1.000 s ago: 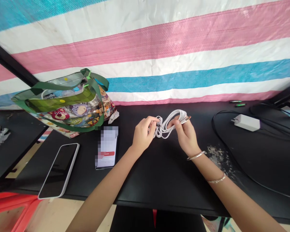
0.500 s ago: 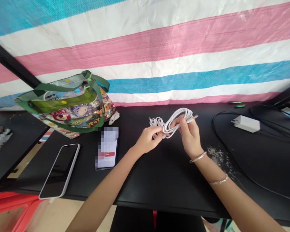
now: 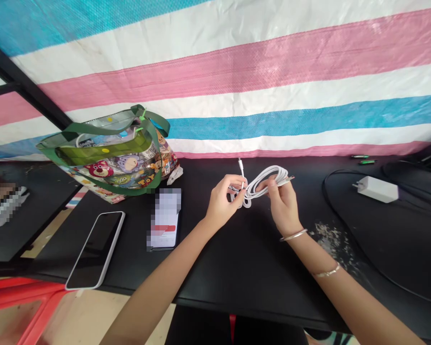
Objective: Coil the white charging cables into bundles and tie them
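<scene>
The cable (image 3: 252, 190) is white and gathered into several long, loose loops, located over the middle of the table (image 3: 237, 268), between the two hands; whether its lowest loops touch the surface cannot be determined. One white plug (image 3: 241, 165) with a metal tip stands up beyond the left hand (image 3: 225, 199), pointing towards the striped sheet (image 3: 237, 67). A second plug (image 3: 285, 181), with a metal end, projects to the right beside the right thumb. A small dark patch shows on the cable close to the left fingers; its nature is unclear. The left fingers are nearly closed, thumb and forefinger pinching a length of cable just below the upright plug; the remaining fingers are curled and partly hidden. The right hand (image 3: 283, 201) grips the right end of the loops, its thumb pressed on top and other fingers passing inside and behind the strands, partly concealed by them. A bangle (image 3: 293, 235) sits at the right wrist. To the right, well apart from the hands, a white charger (image 3: 378, 189) lies on the table beside a black cord (image 3: 339, 215).
</scene>
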{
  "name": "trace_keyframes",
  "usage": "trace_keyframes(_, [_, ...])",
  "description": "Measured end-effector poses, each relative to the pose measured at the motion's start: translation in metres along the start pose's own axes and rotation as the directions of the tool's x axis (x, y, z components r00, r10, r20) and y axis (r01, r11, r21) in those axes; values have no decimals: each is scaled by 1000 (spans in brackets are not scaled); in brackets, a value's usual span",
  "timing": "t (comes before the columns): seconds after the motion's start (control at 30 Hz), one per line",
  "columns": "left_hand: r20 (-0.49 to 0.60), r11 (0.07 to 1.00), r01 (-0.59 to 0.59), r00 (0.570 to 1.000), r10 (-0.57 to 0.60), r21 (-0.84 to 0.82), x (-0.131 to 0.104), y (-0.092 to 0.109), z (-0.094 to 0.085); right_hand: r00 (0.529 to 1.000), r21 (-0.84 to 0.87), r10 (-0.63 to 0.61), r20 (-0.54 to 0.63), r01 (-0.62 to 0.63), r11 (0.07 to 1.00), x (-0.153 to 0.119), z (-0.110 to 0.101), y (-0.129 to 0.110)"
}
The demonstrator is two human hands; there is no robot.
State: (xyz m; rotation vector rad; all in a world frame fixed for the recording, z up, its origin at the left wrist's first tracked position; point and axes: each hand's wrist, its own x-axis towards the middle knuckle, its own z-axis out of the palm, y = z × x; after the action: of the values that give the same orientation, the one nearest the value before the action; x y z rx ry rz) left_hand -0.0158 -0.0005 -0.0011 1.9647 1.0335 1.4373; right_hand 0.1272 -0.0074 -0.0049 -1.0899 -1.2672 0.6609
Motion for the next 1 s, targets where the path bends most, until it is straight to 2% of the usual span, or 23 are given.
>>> trace_keyframes(0.17, [-28,996,-84,996,84,20,1,1,-1,997,-70,-4,81,10,998,-3,3,0])
trace_keyframes(0.37, [-36,993,-98,994,100,63,1,4,-3,992,-57,-3,124,10,998,-4,3,0])
trace_keyframes(0.47, [-32,998,-64,997,64,0,0,5,-3,989,-48,-5,145,12,999,-4,3,0])
trace_keyframes(0.6, [-5,995,47,999,-48,-92,0,6,-2,986,-34,-10,166,16,999,-5,4,-1])
trace_keyframes(0.83, [-16,981,134,990,-137,-138,1,2,-2,968,-47,-44,246,58,997,-4,2,-6])
trace_keyframes(1.0, [7,982,118,993,-118,-146,1,0,-3,961,-59,-70,268,89,994,-4,1,-8])
